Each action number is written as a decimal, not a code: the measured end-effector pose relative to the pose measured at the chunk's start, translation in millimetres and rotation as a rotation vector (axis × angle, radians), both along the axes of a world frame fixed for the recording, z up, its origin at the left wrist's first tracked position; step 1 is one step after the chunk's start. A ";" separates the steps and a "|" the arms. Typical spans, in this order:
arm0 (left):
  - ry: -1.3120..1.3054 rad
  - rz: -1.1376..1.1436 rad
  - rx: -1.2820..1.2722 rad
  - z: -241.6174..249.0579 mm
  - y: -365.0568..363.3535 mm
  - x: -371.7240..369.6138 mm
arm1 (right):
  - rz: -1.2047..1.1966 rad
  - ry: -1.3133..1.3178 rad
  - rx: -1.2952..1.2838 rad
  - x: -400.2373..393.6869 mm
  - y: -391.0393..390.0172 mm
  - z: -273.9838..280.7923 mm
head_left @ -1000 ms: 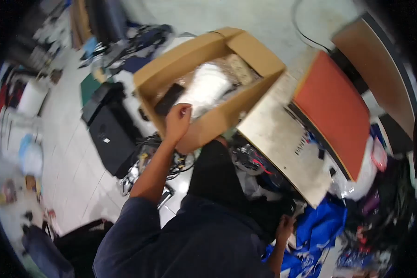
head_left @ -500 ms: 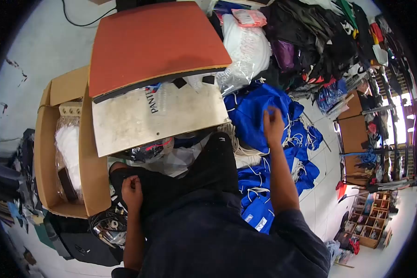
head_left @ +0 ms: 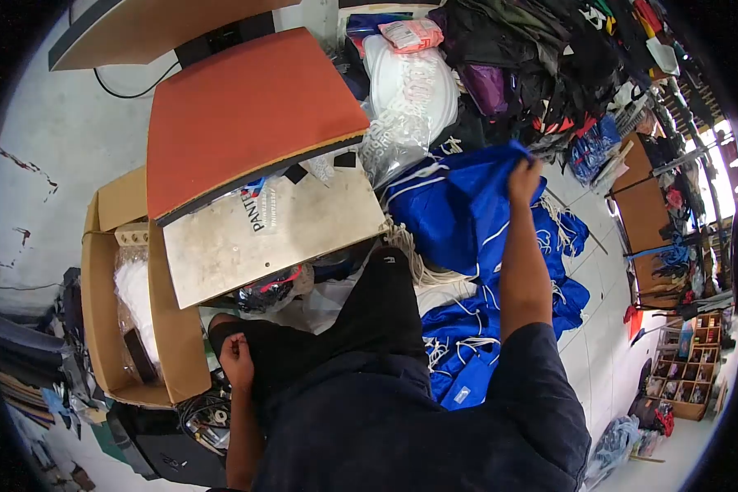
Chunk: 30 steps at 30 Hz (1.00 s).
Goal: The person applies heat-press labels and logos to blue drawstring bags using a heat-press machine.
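Observation:
My right hand (head_left: 525, 179) is closed on the upper corner of a blue drawstring bag (head_left: 459, 209), holding the cloth up off the pile. White cords (head_left: 414, 254) hang along the bag's left side and bunch below it. More blue drawstring bags (head_left: 467, 385) lie in a heap on the floor, down to beside my right hip. My left hand (head_left: 237, 361) rests by my left knee, fingers curled in, and I see nothing in it.
An open cardboard box (head_left: 184, 353) stands at the left. Ahead are a low table with a red top (head_left: 254, 115) and a pale board (head_left: 279, 234) below it. A plastic-wrapped white bundle (head_left: 410, 90) and dark clothes (head_left: 541, 49) are piled beyond the bags.
My right hand has moved forward and right, closed on the blue bag and pulled its corner up. My left hand stays by the knee. The view has shifted slightly.

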<state>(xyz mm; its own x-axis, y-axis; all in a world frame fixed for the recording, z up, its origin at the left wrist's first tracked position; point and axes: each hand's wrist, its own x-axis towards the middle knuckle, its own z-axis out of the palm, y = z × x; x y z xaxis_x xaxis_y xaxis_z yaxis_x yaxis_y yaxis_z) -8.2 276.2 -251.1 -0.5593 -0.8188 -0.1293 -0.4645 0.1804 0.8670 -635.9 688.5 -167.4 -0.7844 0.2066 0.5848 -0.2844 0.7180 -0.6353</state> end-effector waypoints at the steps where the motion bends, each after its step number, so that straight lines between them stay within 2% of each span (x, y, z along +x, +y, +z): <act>1: 0.015 0.013 0.033 -0.6 -0.7 2.2 | -0.080 0.051 -0.045 -3.5 18.3 9.7; 2: 0.030 0.022 0.067 -0.7 -1.8 2.8 | -0.092 0.003 -0.219 1.3 34.9 30.5; 3: 0.028 0.015 0.065 0.0 -1.3 1.7 | -0.193 0.153 -0.216 -13.2 65.4 31.8; 4: 0.086 0.019 0.073 0.3 0.7 0.3 | -0.249 0.227 -0.317 1.0 73.9 57.0; 5: 0.148 0.022 0.081 0.6 2.5 -2.9 | -0.319 0.300 -0.313 -54.6 154.0 28.6; 6: 0.148 0.012 0.082 2.0 2.9 -5.5 | -0.328 0.303 -0.312 -46.1 153.0 35.7; 10: 0.079 -0.130 0.052 21.2 7.2 -15.6 | -0.244 0.270 -0.253 -11.1 271.5 85.8; 12: 0.074 -0.215 0.053 45.6 11.3 -29.5 | -0.214 0.247 -0.222 8.7 327.9 109.4; 14: 0.077 -0.299 0.398 92.8 18.2 -61.7 | -0.196 0.224 -0.188 80.2 328.3 117.2; 15: 0.078 -0.306 0.398 116.2 19.3 -76.7 | -0.174 0.216 -0.175 128.3 303.3 112.9; 16: 0.092 -0.413 0.438 141.1 17.3 -91.6 | -0.142 0.211 -0.170 162.9 279.6 116.8; 17: 0.103 -0.512 0.474 162.1 15.6 -105.0 | -0.102 0.203 -0.168 168.3 310.9 128.3; 18: 0.165 -0.570 0.485 176.8 15.9 -120.1 | -0.061 0.196 -0.166 167.8 305.5 150.8; 19: 0.228 -0.634 0.495 191.4 17.5 -137.7 | -0.024 0.193 -0.163 189.8 288.2 142.5; 20: 0.242 -0.729 0.503 211.1 21.4 -154.6 | 0.009 0.193 -0.155 234.4 236.4 146.0; 23: 0.222 -1.000 0.497 263.0 49.8 -201.2 | 0.123 0.200 -0.129 304.1 112.0 171.2; 24: 0.305 -1.060 0.578 275.9 65.7 -212.4 | 0.167 0.204 -0.123 326.6 81.0 178.9; 25: 0.389 -1.117 0.654 286.5 80.1 -222.4 | 0.215 0.209 -0.118 320.6 46.5 193.3; 27: 0.373 -1.253 0.668 303.1 93.8 -240.3 | 0.314 0.220 -0.109 277.8 -28.4 233.8; 28: 0.387 -1.235 0.642 303.3 98.8 -246.9 | 0.367 0.228 -0.105 271.6 -56.3 251.8; 30: 0.305 -1.296 1.155 297.4 97.8 -257.8 | 0.478 0.248 -0.099 298.4 -86.7 274.9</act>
